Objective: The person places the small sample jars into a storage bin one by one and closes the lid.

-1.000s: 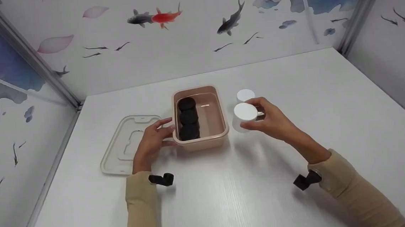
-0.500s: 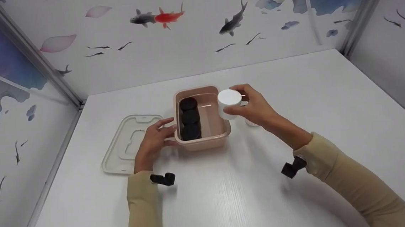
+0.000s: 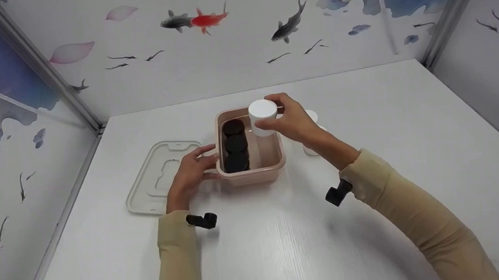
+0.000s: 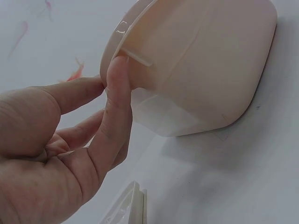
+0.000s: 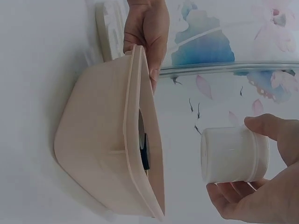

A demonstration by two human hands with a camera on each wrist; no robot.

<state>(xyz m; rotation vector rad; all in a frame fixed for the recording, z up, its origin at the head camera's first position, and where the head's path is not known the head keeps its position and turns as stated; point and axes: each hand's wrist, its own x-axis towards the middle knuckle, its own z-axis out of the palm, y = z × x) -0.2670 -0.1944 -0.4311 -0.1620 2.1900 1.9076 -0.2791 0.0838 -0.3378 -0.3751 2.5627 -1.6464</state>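
Observation:
A pink plastic box [image 3: 263, 176] stands on the table with several black round-topped things [image 3: 235, 144] in a row along its left side. My left hand [image 3: 191, 170] pinches its left rim; in the left wrist view, the thumb and a finger [image 4: 117, 88] meet at the rim. With my right hand [image 3: 290, 119] I grip a white lidded jar [image 3: 262, 117], held upright above the box's right part. The right wrist view has the jar [image 5: 229, 154] apart from the box, fingers and thumb around its lid end. Other white containers [image 3: 312, 116] stand behind my right hand, partly hidden.
A pale lid [image 3: 148, 195] lies flat on the table left of the box, partly behind my left hand. White table [image 3: 257, 245] surface lies in front. Walls printed with fish [image 3: 206, 20] enclose the back and sides.
My right hand has lifted the white jar from beside the box and carried it left, over the box. The left hand has stayed at the rim.

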